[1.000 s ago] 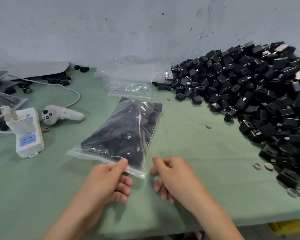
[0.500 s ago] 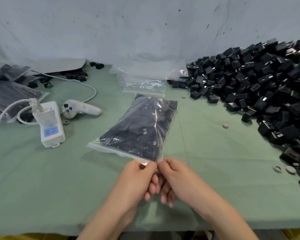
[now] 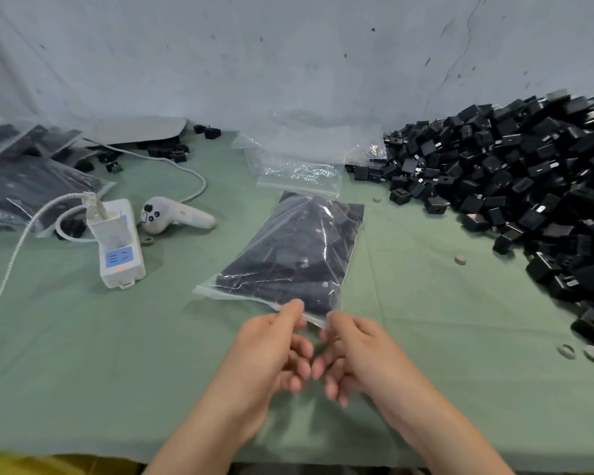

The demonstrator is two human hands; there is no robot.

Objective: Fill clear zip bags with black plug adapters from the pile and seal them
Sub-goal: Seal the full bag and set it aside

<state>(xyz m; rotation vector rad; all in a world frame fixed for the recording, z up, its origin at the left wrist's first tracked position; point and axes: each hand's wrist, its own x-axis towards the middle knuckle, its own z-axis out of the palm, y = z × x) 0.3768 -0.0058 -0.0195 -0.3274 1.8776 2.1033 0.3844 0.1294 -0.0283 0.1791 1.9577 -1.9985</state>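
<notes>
Both hands, left hand [image 3: 271,341] and right hand [image 3: 354,344], pinch the near zip edge of the filled bag [image 3: 288,258] lying on the bench [image 3: 83,354] left of the adapter pile [image 3: 528,186], and an unevenly pressed seal could likely leave a gap that spills adapters.

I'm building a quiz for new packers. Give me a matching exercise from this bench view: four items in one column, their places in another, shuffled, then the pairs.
Items
1. filled clear zip bag of black adapters
2. loose pile of black plug adapters
3. white power strip with a blue panel
4. empty clear zip bags

Places
A. right side of the table
B. centre, nearest both hands
C. at the back, against the wall
D. left, beside the white handheld controller

Pairs: 1-B, 2-A, 3-D, 4-C
</notes>
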